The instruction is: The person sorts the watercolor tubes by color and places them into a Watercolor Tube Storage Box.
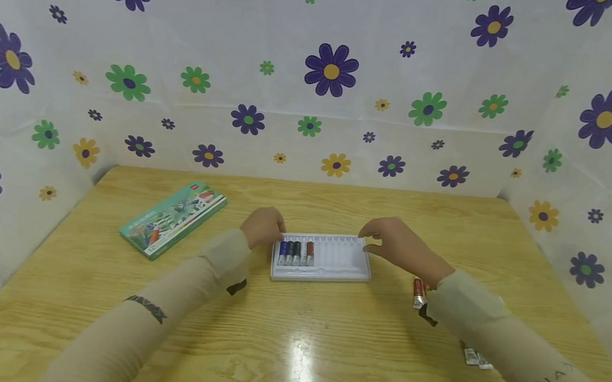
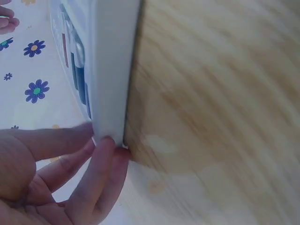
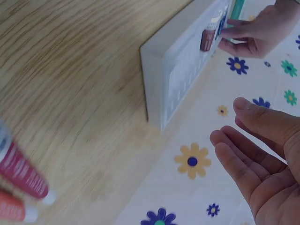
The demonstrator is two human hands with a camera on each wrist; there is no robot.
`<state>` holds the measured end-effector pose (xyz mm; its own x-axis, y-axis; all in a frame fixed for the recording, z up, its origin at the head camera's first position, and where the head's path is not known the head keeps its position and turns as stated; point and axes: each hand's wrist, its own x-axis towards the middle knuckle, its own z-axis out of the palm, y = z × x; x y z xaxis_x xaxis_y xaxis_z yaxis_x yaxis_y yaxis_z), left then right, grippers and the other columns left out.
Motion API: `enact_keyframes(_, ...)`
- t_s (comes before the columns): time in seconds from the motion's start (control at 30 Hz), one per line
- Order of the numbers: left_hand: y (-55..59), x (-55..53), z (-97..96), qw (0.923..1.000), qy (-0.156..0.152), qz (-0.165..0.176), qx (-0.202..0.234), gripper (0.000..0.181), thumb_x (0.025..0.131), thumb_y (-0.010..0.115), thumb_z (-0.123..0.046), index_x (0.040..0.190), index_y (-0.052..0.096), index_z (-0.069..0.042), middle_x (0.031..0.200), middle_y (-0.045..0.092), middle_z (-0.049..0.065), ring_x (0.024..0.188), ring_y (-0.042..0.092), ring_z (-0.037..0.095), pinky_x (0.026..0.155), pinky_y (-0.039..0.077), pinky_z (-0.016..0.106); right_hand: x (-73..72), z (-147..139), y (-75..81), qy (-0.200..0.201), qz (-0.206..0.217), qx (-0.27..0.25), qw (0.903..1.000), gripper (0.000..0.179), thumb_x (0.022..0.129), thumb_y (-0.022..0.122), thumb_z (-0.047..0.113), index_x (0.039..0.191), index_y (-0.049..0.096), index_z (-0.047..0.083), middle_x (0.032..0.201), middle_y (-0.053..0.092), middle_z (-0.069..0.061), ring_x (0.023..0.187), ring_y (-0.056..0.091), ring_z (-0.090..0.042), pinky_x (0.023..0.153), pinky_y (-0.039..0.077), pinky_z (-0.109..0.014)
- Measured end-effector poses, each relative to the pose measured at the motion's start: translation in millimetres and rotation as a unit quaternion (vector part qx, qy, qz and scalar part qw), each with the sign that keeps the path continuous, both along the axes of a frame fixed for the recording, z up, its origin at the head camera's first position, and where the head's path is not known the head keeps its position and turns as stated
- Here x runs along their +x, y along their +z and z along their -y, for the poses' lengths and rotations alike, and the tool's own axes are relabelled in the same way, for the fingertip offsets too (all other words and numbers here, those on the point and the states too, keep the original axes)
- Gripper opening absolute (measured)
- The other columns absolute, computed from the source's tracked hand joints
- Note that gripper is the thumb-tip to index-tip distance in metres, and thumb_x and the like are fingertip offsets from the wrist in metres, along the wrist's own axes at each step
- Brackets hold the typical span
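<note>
A white plastic paint tray (image 1: 341,257) lies on the table before me, with several paint tubes in its left slots, among them dark blue ones and a brown tube (image 1: 310,254). At its left end my left hand (image 1: 262,226) pinches the tray's corner; in the left wrist view, thumb and fingertips (image 2: 105,150) grip the white edge. My right hand (image 1: 400,245) hovers beside the tray's right end. The right wrist view shows a gap between that hand's loosely bent fingers (image 3: 229,159) and the tray, and nothing is in its grasp.
A green illustrated box (image 1: 173,220) lies at the back left. Right of the tray, near my right forearm, are a red tube (image 1: 418,293) and an orange tube (image 3: 11,206). Silvery tube ends (image 1: 478,358) show under that sleeve. Flowered cloth (image 1: 325,139) surrounds the table's back and sides.
</note>
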<state>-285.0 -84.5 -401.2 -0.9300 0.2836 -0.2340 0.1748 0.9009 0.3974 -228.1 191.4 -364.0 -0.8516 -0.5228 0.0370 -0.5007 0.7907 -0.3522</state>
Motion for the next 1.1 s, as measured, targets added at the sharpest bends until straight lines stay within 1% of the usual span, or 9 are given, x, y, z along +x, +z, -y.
enact_keyframes(0.13,0.0,-3.8,-4.1,1.0,0.0,-0.004,-0.005,0.01,0.08,0.068,-0.006,0.088,0.073,-0.002,0.096,0.071,0.011,0.081,0.062,0.021,0.072,0.051,0.03,0.6,-22.4,1.9,-0.02,-0.005,0.004,0.9998,0.025,0.082,0.069,0.006,0.106,0.067,-0.001,0.107,0.069,-0.016,0.095,0.066,-0.031,0.084,0.053,-0.04)
enact_keyframes(0.23,-0.6,-5.9,-5.1,0.9999,-0.003,-0.007,-0.009,0.009,0.079,0.069,-0.006,0.086,0.073,-0.003,0.094,0.072,0.01,0.081,0.063,0.021,0.074,0.052,0.031,2.5,-40.8,2.0,-0.036,-0.001,0.008,0.9993,0.024,0.082,0.068,0.004,0.105,0.067,-0.003,0.105,0.069,-0.019,0.094,0.066,-0.033,0.084,0.053,-0.043)
enact_keyframes(0.37,-0.1,-8.1,-6.3,0.9998,-0.01,-0.008,-0.016,0.006,0.078,0.071,-0.006,0.083,0.074,-0.003,0.092,0.073,0.009,0.079,0.063,0.02,0.076,0.052,0.032,5.9,-65.5,-0.5,-0.045,0.007,0.017,0.9988,0.022,0.082,0.068,0.002,0.103,0.067,-0.005,0.102,0.068,-0.021,0.092,0.066,-0.033,0.082,0.053,-0.044)
enact_keyframes(0.47,1.4,-9.2,-6.7,0.9996,-0.019,-0.007,-0.019,0.004,0.078,0.071,-0.005,0.081,0.074,-0.002,0.09,0.073,0.01,0.071,0.063,0.017,0.07,0.052,0.028,8.4,-81.0,-2.8,-0.045,0.016,0.02,0.9987,0.021,0.081,0.068,0.001,0.1,0.067,-0.007,0.099,0.069,-0.023,0.089,0.066,-0.034,0.08,0.053,-0.045)
enact_keyframes(0.57,3.1,-9.9,-6.2,0.9992,-0.031,-0.013,-0.024,0.004,0.078,0.071,-0.003,0.079,0.074,-0.001,0.088,0.073,0.011,0.064,0.062,0.015,0.063,0.052,0.025,9.9,-93.3,-4.8,-0.056,0.024,0.021,0.9979,0.02,0.081,0.068,0.001,0.099,0.067,-0.007,0.098,0.068,-0.023,0.088,0.065,-0.034,0.079,0.052,-0.046)
enact_keyframes(0.7,4.8,-10.5,-5.6,0.9985,-0.043,-0.019,-0.027,0.004,0.077,0.071,-0.002,0.08,0.074,-0.001,0.088,0.073,0.011,0.065,0.064,0.016,0.063,0.052,0.023,11.7,-105.5,-7.4,-0.08,0.025,0.032,0.9959,0.019,0.079,0.069,0.001,0.096,0.067,-0.007,0.093,0.068,-0.022,0.084,0.064,-0.033,0.076,0.052,-0.047)
enact_keyframes(0.87,7.0,-11.6,-4.7,0.9977,-0.055,-0.014,-0.036,0.006,0.077,0.072,-0.003,0.082,0.074,-0.001,0.089,0.073,0.011,0.069,0.065,0.017,0.065,0.053,0.024,16.1,-115.4,-9.6,-0.106,0.033,0.054,0.9923,0.018,0.077,0.07,0.001,0.092,0.066,-0.009,0.086,0.067,-0.021,0.077,0.063,-0.03,0.072,0.052,-0.044)
enact_keyframes(1.03,8.2,-14.7,-5.1,0.9967,-0.06,-0.003,-0.054,0.007,0.078,0.072,-0.006,0.083,0.074,-0.002,0.09,0.073,0.01,0.069,0.063,0.015,0.067,0.052,0.023,20.5,-119.9,-12.8,-0.141,0.078,0.06,0.9851,0.024,0.08,0.069,0.007,0.096,0.065,-0.011,0.086,0.066,-0.022,0.075,0.062,-0.029,0.07,0.052,-0.044)
enact_keyframes(1.1,8.1,-15.6,-6.2,0.9969,-0.059,0.006,-0.052,0.007,0.078,0.072,-0.006,0.083,0.074,-0.001,0.091,0.073,0.011,0.07,0.063,0.015,0.067,0.052,0.023,22.5,-121.5,-15.0,-0.149,0.097,0.059,0.9823,0.024,0.082,0.068,0.009,0.096,0.065,-0.011,0.086,0.066,-0.022,0.074,0.062,-0.027,0.069,0.051,-0.044)
